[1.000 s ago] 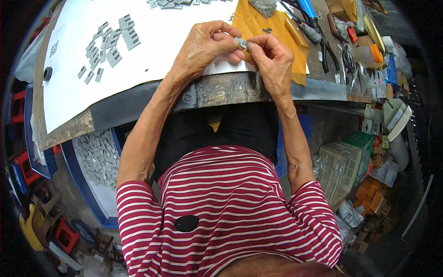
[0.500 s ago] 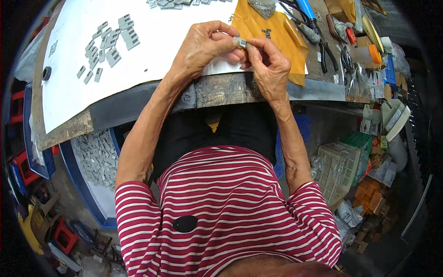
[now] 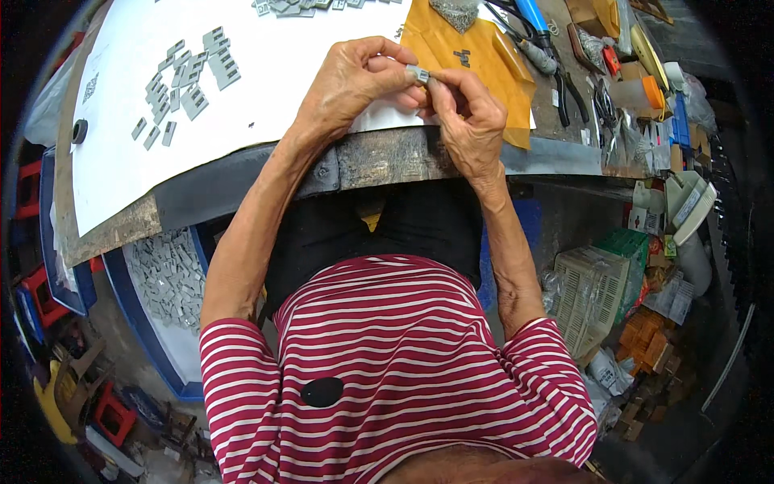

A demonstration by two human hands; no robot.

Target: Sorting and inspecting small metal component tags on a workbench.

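A small grey rectangular piece (image 3: pixel 418 75) with dark slots is held between my two hands, above the table's near edge. My left hand (image 3: pixel 355 81) pinches its left end between thumb and forefinger. At its right end, the thumb and forefinger of my right hand (image 3: pixel 472 113) are closed on it; whether they also grip something smaller is hidden. Just beyond lie a few small dark pieces (image 3: pixel 462 58) on a sheet of orange-brown paper (image 3: pixel 427 32). Loose grey pieces like the held one (image 3: pixel 193 68) are spread in a group on the white sheet (image 3: pixel 266 73) to the left.
More grey pieces (image 3: pixel 298 6) are heaped at the far edge. A bag of small metal parts (image 3: pixel 458 13), black-handled pliers (image 3: pixel 564 101) and a blue-handled tool (image 3: pixel 534 14) lie right. A black ring (image 3: pixel 80 131) sits far left. Below, a blue tray (image 3: pixel 153 339) holds many grey pieces.
Both hands keep their hold on the grey piece, with only a very slight shift of the fingers. The whole view has moved a little; the table things stay in place.
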